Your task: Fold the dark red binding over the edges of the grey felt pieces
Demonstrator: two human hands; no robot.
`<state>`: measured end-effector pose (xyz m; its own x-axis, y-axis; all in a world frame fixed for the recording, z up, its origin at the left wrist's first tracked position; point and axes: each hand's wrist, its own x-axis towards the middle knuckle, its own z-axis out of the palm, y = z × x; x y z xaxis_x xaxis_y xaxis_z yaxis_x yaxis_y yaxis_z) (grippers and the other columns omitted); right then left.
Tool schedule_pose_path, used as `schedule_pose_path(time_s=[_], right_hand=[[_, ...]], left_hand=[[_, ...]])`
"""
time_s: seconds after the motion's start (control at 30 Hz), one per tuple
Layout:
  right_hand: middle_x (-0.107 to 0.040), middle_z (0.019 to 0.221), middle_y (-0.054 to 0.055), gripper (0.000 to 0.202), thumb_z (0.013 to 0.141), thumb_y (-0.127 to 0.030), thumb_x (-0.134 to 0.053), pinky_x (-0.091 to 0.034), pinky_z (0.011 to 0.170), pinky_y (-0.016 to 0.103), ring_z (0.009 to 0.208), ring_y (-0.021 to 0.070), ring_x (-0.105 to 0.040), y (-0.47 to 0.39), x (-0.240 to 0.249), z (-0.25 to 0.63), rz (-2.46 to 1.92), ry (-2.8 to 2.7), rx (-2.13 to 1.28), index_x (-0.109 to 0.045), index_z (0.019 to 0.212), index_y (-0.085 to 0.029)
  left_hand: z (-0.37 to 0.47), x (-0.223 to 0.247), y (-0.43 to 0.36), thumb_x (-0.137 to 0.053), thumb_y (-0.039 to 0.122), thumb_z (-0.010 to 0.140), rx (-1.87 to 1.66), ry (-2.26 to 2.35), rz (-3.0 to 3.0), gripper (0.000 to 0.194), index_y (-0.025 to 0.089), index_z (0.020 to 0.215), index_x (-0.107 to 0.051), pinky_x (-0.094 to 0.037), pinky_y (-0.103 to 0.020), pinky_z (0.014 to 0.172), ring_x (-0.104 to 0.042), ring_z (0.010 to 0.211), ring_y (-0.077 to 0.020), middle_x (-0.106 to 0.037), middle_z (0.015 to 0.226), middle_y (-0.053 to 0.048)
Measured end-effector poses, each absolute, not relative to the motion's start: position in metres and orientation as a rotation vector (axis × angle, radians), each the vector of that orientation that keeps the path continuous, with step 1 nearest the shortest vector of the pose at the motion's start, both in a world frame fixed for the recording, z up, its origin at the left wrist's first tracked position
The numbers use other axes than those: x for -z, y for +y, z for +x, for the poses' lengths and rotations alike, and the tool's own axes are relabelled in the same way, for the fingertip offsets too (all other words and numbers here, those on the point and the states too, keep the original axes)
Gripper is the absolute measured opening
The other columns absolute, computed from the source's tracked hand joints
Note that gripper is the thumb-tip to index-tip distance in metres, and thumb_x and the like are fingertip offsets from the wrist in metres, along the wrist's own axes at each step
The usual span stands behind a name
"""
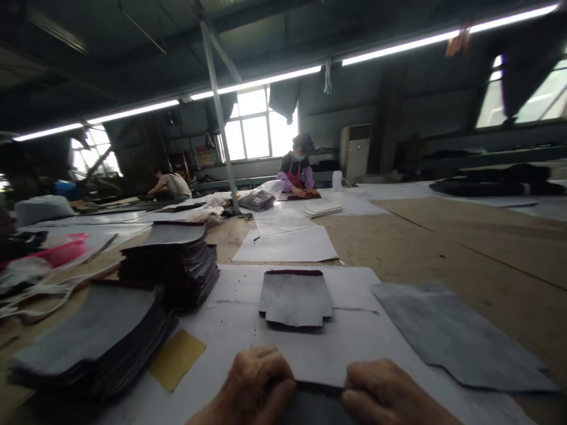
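At the bottom of the head view, a dark grey piece of material [318, 404] lies between my two hands, its far edge dark and narrow. My left hand [254, 386] pinches that edge at its left end, and my right hand [385, 392] grips it at the right end, fingers curled. Just beyond them, on white paper [230, 336], rests a small grey piece [296, 298] with notched lower corners and a dark red strip along its far edge. A larger grey piece [460, 336] lies flat to the right.
Two tall stacks of grey pieces, a near one [88, 330] and a farther one [172, 260], stand left. A yellow square [178, 359] lies beside them. Beyond are a metal pole [221, 124], a pink basin [66, 251] and two people, one across the table [296, 171].
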<state>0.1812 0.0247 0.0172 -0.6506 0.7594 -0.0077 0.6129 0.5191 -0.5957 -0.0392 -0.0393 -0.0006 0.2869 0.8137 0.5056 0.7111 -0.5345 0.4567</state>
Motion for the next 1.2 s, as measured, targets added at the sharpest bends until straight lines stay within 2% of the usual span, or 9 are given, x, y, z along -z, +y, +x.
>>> schedule_pose_path(time_s=[0.17, 0.3, 0.43, 0.57, 0.63, 0.7, 0.77, 0.83, 1.2], right_hand=[[-0.041, 0.052, -0.004, 0.023, 0.074, -0.032, -0.046, -0.03, 0.049, 0.021, 0.051, 0.0087, -0.039, 0.039, -0.04, 0.197, -1.259, -2.186, -1.308, -0.047, 0.057, -0.017], [-0.041, 0.049, -0.005, 0.02, 0.067, -0.036, -0.056, -0.029, 0.044, 0.02, 0.044, 0.0065, -0.036, 0.063, -0.061, 0.19, -1.25, -1.996, -1.454, -0.051, 0.061, -0.017], [-0.043, 0.054, -0.005, 0.025, 0.073, -0.037, -0.055, -0.033, 0.045, 0.019, 0.045, 0.0055, -0.04, 0.111, -0.072, 0.168, -1.19, -1.983, -1.286, -0.049, 0.061, -0.015], [-0.049, 0.06, -0.004, 0.022, 0.084, -0.029, -0.051, -0.04, 0.05, 0.02, 0.05, 0.006, -0.046, 0.156, -0.052, 0.139, -1.337, -2.024, -1.042, -0.054, 0.07, -0.013], [-0.056, 0.072, -0.001, 0.023, 0.087, -0.033, -0.05, -0.045, 0.056, 0.023, 0.06, 0.0083, -0.052, 0.168, -0.037, 0.128, -1.434, -2.043, -0.884, -0.057, 0.08, -0.012], [-0.059, 0.088, 0.002, 0.023, 0.087, -0.035, -0.05, -0.048, 0.066, 0.029, 0.073, 0.0117, -0.057, 0.174, -0.025, 0.121, -1.508, -2.061, -0.722, -0.058, 0.091, -0.013], [-0.059, 0.097, 0.004, 0.023, 0.088, -0.034, -0.05, -0.048, 0.074, 0.033, 0.084, 0.0143, -0.057, 0.177, -0.017, 0.117, -1.559, -2.075, -0.576, -0.058, 0.097, -0.015], [-0.059, 0.1, 0.005, 0.022, 0.088, -0.033, -0.05, -0.047, 0.078, 0.036, 0.089, 0.0156, -0.057, 0.178, -0.013, 0.114, -1.595, -2.089, -0.46, -0.057, 0.099, -0.015], [-0.057, 0.106, 0.006, 0.024, 0.088, -0.033, -0.049, -0.048, 0.078, 0.036, 0.09, 0.0159, -0.056, 0.181, 0.001, 0.105, -1.644, -2.14, -0.151, -0.056, 0.105, -0.017]], left_hand=[[-0.061, -0.009, -0.041, -0.051, 0.046, 0.079, -0.851, 1.652, 1.793, 0.037, 0.014, 0.06, -0.052, -0.029, -0.02, 0.05, -0.037, 0.052, -0.0089, -0.038, 0.053, 0.003], [-0.078, -0.042, -0.013, -0.052, 0.047, 0.075, -0.879, 1.574, 1.646, 0.036, 0.014, 0.062, -0.052, -0.027, -0.019, 0.048, -0.032, 0.051, -0.0079, -0.034, 0.053, 0.005], [-0.1, -0.072, 0.045, -0.054, 0.05, 0.071, -0.856, 1.598, 1.717, 0.038, 0.014, 0.061, -0.053, -0.026, -0.019, 0.044, -0.034, 0.045, -0.0068, -0.038, 0.05, 0.006], [-0.115, -0.058, 0.103, -0.057, 0.045, 0.074, -0.878, 1.738, 1.794, 0.034, 0.013, 0.062, -0.057, -0.033, -0.021, 0.047, -0.043, 0.046, -0.0086, -0.043, 0.048, 0.006], [-0.117, -0.039, 0.121, -0.057, 0.039, 0.079, -0.882, 1.842, 1.843, 0.03, 0.011, 0.07, -0.06, -0.042, -0.024, 0.055, -0.051, 0.056, -0.011, -0.052, 0.058, 0.003], [-0.117, -0.02, 0.13, -0.054, 0.035, 0.084, -0.887, 1.938, 1.894, 0.025, 0.011, 0.082, -0.06, -0.048, -0.029, 0.066, -0.057, 0.071, -0.0139, -0.06, 0.077, -0.001], [-0.116, -0.006, 0.134, -0.052, 0.033, 0.087, -0.896, 2.011, 1.944, 0.023, 0.012, 0.093, -0.059, -0.049, -0.034, 0.075, -0.058, 0.084, -0.0161, -0.06, 0.094, -0.005], [-0.115, 0.002, 0.135, -0.051, 0.032, 0.087, -0.905, 2.066, 1.985, 0.022, 0.013, 0.097, -0.058, -0.049, -0.037, 0.079, -0.058, 0.088, -0.0169, -0.059, 0.099, -0.006], [-0.112, 0.02, 0.139, -0.051, 0.032, 0.088, -0.945, 2.288, 2.023, 0.022, 0.013, 0.095, -0.058, -0.05, -0.034, 0.075, -0.058, 0.083, -0.015, -0.06, 0.096, -0.005]])
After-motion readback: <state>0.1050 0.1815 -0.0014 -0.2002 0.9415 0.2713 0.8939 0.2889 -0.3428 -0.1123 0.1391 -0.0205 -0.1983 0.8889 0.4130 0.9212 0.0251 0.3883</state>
